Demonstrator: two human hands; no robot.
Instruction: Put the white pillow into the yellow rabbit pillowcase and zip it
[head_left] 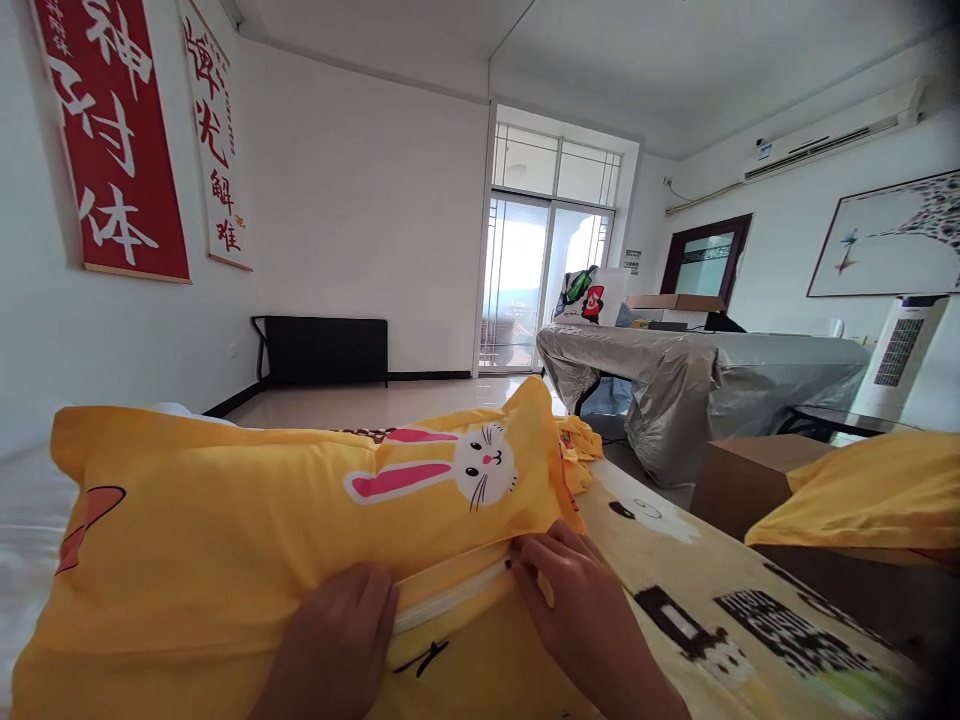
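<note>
A stuffed yellow pillow [247, 510] with a white rabbit face and pink ears lies across the lower left and centre. Along its near side runs a pale zipper [450, 597]. My left hand [337, 635] is closed on the yellow fabric at the zipper's left part, fingers pressed together. My right hand [566, 600] pinches at the zipper's right end, where a small dark piece shows by the fingertips. The fingertips of my left hand are partly hidden in the cloth.
A patterned cream blanket [675, 570] spreads to the right under the pillow. Beyond it stand a cardboard box [742, 480] with another yellow pillow [870, 490], and a table under a silver cover [675, 375]. A black folded panel [326, 350] leans by the far wall.
</note>
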